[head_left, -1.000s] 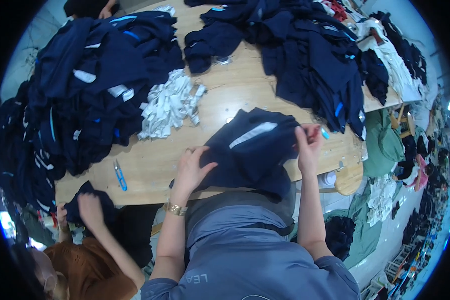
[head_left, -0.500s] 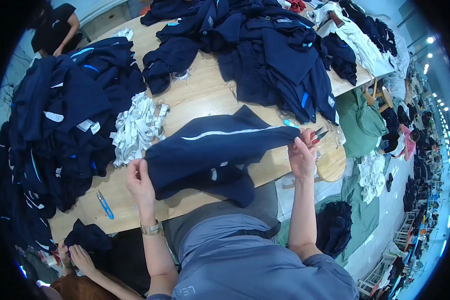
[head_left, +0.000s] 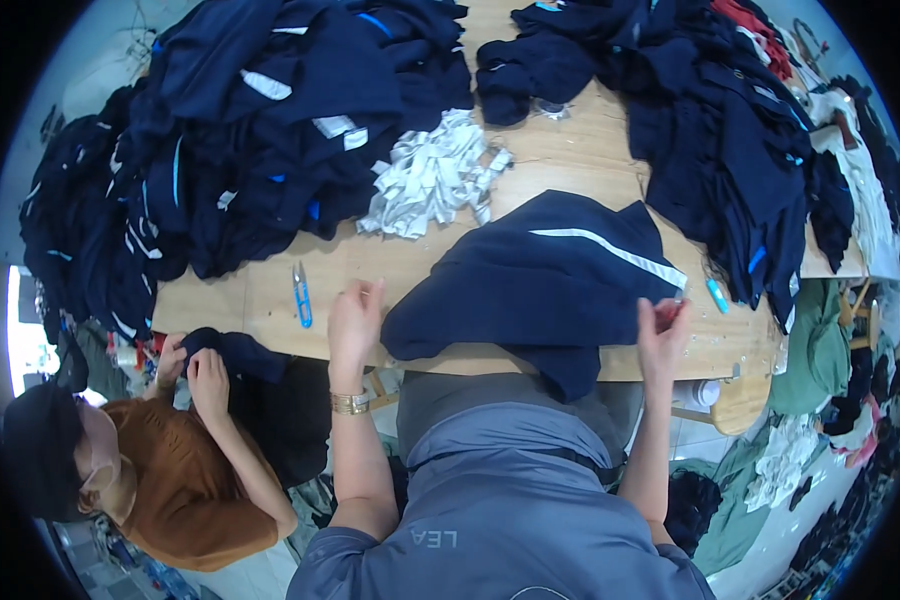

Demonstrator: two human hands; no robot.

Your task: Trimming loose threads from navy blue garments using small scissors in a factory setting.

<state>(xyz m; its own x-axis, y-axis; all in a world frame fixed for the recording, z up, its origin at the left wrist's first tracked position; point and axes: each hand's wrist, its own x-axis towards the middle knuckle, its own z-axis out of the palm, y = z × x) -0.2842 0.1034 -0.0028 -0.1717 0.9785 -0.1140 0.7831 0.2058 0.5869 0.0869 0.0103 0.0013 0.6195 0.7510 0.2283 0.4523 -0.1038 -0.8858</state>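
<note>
navy garment [head_left: 520,285] is seemingly being arranged, red object [head_left: 676,309] held by right hand [head_left: 660,335], left hand [head_left: 354,325] narrowly parted at garment's nine o'clock, regrip likely needed.

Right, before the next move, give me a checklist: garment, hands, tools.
1. Navy garment wholly on the table: not ok, a part hangs over the near edge.
2. White strip facing up: ok.
3. Left hand off the garment: ok, a gap shows.
4. Right hand off the garment: cannot tell, they overlap in view.
5. Red thing in that hand, safely closed: cannot tell, mostly hidden.
6. Blue snips apart from the garment: ok, left of the left hand.
</note>
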